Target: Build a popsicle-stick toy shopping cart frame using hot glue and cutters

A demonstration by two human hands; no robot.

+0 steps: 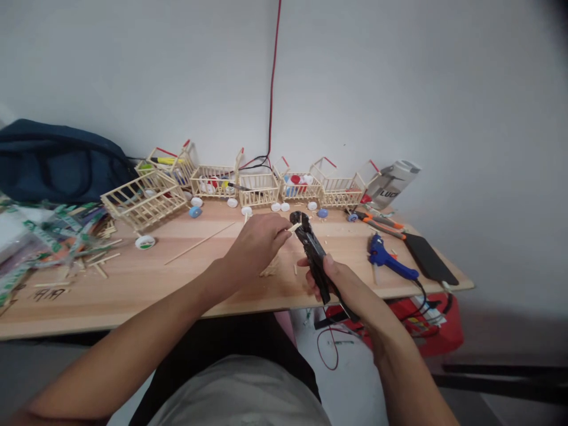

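Pinched in my left hand (260, 239) is a short pale wooden stick (294, 227), its far end at the jaws of a black hand tool. That tool, a plier-like cutter (314, 251), sits in my right hand (339, 281), with fingers wrapped round its handles. Whether the jaws touch the stick I cannot tell. Under my left hand, partly hidden, lies a small pile of cut stick pieces (269, 268). A long thin stick (199, 243) rests on the wooden table (177, 290) to the left.
Several small stick-built carts (255, 189) with bottle-cap wheels line the wall; one cart (144, 201) stands left. At right are a blue glue gun (390, 257), orange-handled pliers (381, 222), a black phone-like slab (429, 259) and a tilted cup (394, 183). Plastic wrappers (53, 236) and a dark bag (62, 163) fill the left.
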